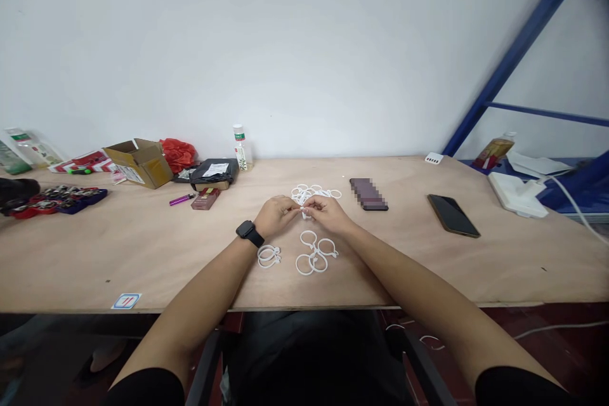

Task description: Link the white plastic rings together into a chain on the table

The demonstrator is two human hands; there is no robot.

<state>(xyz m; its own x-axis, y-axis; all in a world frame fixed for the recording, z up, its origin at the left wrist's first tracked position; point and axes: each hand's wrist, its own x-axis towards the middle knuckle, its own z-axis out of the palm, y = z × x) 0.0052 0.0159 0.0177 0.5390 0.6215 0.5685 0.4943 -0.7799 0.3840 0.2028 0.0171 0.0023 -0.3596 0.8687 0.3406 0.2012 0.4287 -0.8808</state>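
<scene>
Head view — thin white ring (301,209)

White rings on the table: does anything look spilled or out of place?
On the table nothing looks broken; the rings lie in loose clusters. But a few white ring-like shapes lie on the floor below its front edge, seemingly dropped.

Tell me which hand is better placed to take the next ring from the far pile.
Right, probably. The right hand sits just short of the far pile; the left hand is further aside. Both pinch one white ring.
</scene>
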